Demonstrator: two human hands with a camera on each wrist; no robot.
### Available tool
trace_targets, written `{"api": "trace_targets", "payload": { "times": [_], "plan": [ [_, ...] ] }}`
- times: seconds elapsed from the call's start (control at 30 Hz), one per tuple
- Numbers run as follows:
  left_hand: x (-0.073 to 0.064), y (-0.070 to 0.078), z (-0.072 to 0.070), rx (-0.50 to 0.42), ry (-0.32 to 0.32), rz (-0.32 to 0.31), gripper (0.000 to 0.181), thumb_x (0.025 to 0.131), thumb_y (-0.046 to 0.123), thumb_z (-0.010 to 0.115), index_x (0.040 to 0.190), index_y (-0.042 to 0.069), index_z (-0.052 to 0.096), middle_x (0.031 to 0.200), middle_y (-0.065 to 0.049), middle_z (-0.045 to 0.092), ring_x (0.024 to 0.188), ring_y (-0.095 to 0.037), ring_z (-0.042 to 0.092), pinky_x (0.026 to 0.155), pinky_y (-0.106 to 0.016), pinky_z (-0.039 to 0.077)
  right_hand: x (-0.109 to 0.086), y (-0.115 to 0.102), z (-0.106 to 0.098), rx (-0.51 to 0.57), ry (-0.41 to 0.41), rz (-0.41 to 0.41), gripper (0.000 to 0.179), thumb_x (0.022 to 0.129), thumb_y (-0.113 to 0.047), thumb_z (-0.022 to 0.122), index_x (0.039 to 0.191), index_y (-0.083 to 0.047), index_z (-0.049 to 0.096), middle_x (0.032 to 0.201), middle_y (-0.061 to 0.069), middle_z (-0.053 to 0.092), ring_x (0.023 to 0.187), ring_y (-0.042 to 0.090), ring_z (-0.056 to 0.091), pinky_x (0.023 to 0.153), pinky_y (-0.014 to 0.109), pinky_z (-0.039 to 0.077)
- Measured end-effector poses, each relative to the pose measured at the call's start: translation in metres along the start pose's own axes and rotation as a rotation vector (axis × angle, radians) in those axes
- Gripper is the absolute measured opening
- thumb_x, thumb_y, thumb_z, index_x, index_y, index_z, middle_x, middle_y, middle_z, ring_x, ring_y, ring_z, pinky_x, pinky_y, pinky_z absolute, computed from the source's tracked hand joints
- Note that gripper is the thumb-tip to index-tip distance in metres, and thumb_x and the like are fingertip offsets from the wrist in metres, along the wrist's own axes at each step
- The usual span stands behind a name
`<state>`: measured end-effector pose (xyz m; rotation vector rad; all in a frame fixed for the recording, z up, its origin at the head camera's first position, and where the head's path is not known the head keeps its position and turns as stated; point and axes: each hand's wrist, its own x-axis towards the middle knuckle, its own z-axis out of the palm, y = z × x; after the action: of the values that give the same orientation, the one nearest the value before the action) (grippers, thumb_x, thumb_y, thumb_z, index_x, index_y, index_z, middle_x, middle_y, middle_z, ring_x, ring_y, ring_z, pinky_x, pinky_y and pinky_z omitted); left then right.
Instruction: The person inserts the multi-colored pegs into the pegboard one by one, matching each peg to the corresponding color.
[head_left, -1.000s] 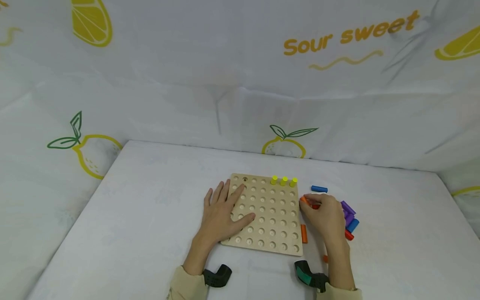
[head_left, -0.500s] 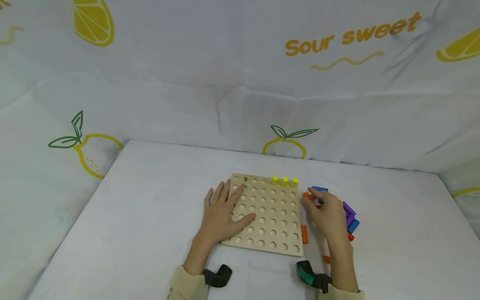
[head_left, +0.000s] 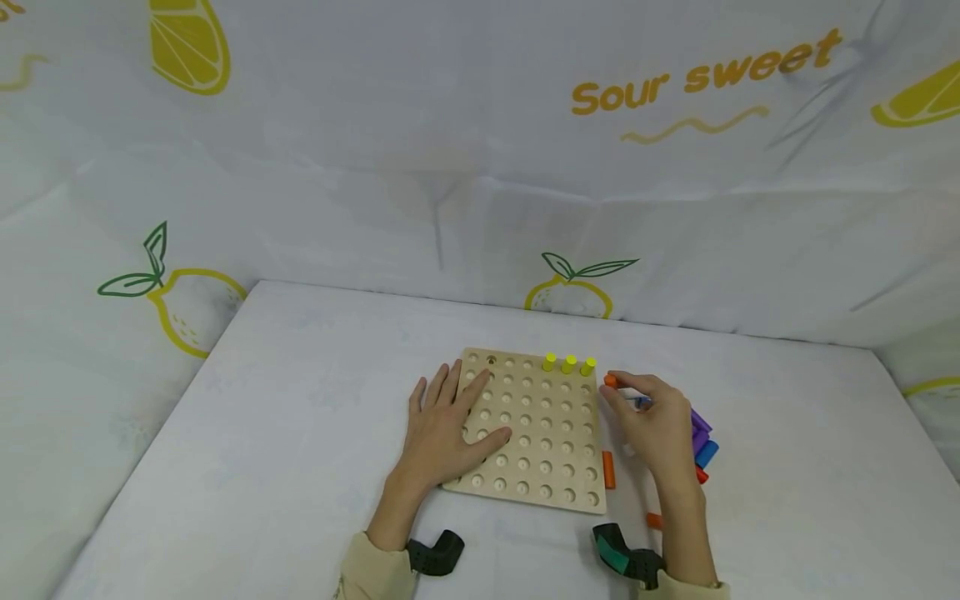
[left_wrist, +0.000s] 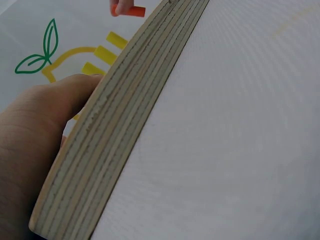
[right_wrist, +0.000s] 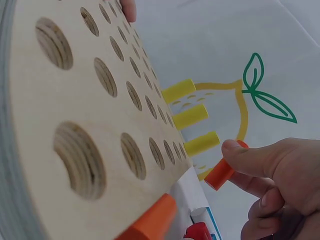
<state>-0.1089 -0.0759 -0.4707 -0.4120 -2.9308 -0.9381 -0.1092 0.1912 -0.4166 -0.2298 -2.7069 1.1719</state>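
Observation:
In the head view a pale wooden pegboard (head_left: 534, 429) with rows of round holes lies on the white table. Three yellow pegs (head_left: 568, 363) stand in its far row, toward the right corner. My left hand (head_left: 438, 433) rests flat with spread fingers over the board's left side. Beyond the far right corner, my right hand (head_left: 660, 429) pinches an orange peg (right_wrist: 222, 172) between thumb and fingers. The right wrist view shows that peg tilted, beside the nearest yellow one and apart from the holes.
Another orange peg (head_left: 608, 470) lies along the board's right edge, and one more orange peg (head_left: 655, 521) is nearer the front. Purple pegs (head_left: 701, 439), a blue peg (head_left: 707, 453) and a red peg (head_left: 702, 475) lie right of my right hand, partly covered by it.
My right hand has moved slightly away from me along the board's right side, bringing the orange peg closer to the far corner. My left hand and the board have stayed put.

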Motion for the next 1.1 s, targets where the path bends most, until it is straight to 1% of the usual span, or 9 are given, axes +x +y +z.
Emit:
{"api": "trace_targets", "payload": {
  "times": [0.27, 0.43, 0.53, 0.63, 0.77, 0.93, 0.97, 1.03, 1.1],
  "plan": [
    [0.001, -0.001, 0.001, -0.001, 0.003, 0.000, 0.086, 0.085, 0.064, 0.064, 0.157, 0.023, 0.043, 0.167, -0.019, 0.030, 0.158, -0.039, 0.022, 0.125, -0.065, 0.009, -0.001, -0.004, 0.003, 0.047, -0.011, 0.014, 0.031, 0.093, -0.015, 0.075, 0.123, -0.005, 0.074, 0.120, 0.019, 0.072, 0.042, 0.010, 0.030, 0.042, 0.023, 0.030],
    [0.000, 0.000, 0.001, -0.004, 0.005, 0.001, 0.086, 0.085, 0.064, 0.064, 0.157, 0.023, 0.043, 0.167, -0.019, 0.030, 0.158, -0.039, 0.022, 0.125, -0.065, 0.009, 0.000, -0.006, 0.008, 0.080, -0.010, -0.009, 0.030, 0.093, -0.014, 0.075, 0.122, -0.007, 0.075, 0.115, 0.017, 0.072, 0.041, 0.009, 0.030, 0.042, 0.022, 0.029],
    [0.000, 0.000, 0.000, -0.007, 0.005, 0.003, 0.086, 0.085, 0.064, 0.064, 0.157, 0.022, 0.043, 0.167, -0.019, 0.030, 0.158, -0.040, 0.022, 0.125, -0.066, 0.009, 0.000, -0.006, 0.012, 0.108, -0.017, -0.033, 0.031, 0.094, -0.014, 0.075, 0.123, -0.007, 0.074, 0.095, 0.016, 0.071, 0.040, 0.008, 0.029, 0.041, 0.022, 0.029],
    [0.000, 0.000, 0.000, -0.007, 0.005, 0.005, 0.086, 0.085, 0.064, 0.064, 0.157, 0.022, 0.043, 0.167, -0.019, 0.030, 0.158, -0.040, 0.022, 0.125, -0.066, 0.010, -0.001, -0.008, 0.017, 0.148, -0.048, -0.036, 0.032, 0.095, -0.017, 0.074, 0.125, -0.007, 0.073, 0.069, 0.008, 0.056, 0.038, 0.008, 0.029, 0.038, 0.023, 0.029],
    [0.000, 0.000, 0.000, -0.005, 0.003, 0.001, 0.086, 0.085, 0.064, 0.064, 0.157, 0.022, 0.043, 0.167, -0.020, 0.030, 0.158, -0.040, 0.022, 0.125, -0.066, 0.010, -0.001, -0.010, 0.021, 0.218, -0.101, -0.019, 0.033, 0.097, -0.020, 0.071, 0.128, -0.009, 0.072, 0.059, -0.001, 0.042, 0.037, 0.007, 0.031, 0.037, 0.022, 0.030],
    [0.001, 0.001, -0.001, -0.002, 0.001, -0.001, 0.086, 0.084, 0.065, 0.064, 0.157, 0.022, 0.044, 0.167, -0.019, 0.030, 0.158, -0.040, 0.022, 0.125, -0.066, 0.010, -0.002, -0.012, 0.028, 0.327, -0.145, -0.017, 0.034, 0.098, -0.019, 0.069, 0.130, -0.007, 0.070, 0.059, -0.003, 0.046, 0.035, 0.005, 0.030, 0.036, 0.020, 0.031],
    [0.001, 0.001, -0.001, -0.003, 0.001, 0.000, 0.086, 0.084, 0.065, 0.064, 0.156, 0.022, 0.044, 0.167, -0.019, 0.031, 0.158, -0.040, 0.022, 0.125, -0.066, 0.010, -0.002, -0.012, 0.030, 0.347, -0.147, -0.023, 0.035, 0.098, -0.018, 0.069, 0.131, -0.006, 0.070, 0.063, -0.002, 0.053, 0.035, 0.004, 0.030, 0.036, 0.020, 0.031],
    [0.000, 0.001, -0.001, -0.003, 0.001, -0.002, 0.086, 0.084, 0.065, 0.064, 0.156, 0.022, 0.044, 0.167, -0.019, 0.031, 0.158, -0.040, 0.023, 0.125, -0.066, 0.010, -0.002, -0.012, 0.034, 0.387, -0.155, -0.029, 0.034, 0.098, -0.016, 0.070, 0.130, -0.005, 0.070, 0.057, 0.000, 0.050, 0.033, 0.002, 0.030, 0.034, 0.019, 0.031],
    [0.000, 0.000, -0.001, -0.003, 0.001, -0.004, 0.086, 0.084, 0.065, 0.064, 0.156, 0.022, 0.044, 0.167, -0.019, 0.031, 0.158, -0.040, 0.022, 0.125, -0.066, 0.010, -0.003, -0.013, 0.038, 0.406, -0.157, -0.039, 0.033, 0.098, -0.014, 0.070, 0.129, -0.004, 0.070, 0.061, 0.001, 0.058, 0.033, 0.002, 0.032, 0.034, 0.019, 0.033]
  ]
}}
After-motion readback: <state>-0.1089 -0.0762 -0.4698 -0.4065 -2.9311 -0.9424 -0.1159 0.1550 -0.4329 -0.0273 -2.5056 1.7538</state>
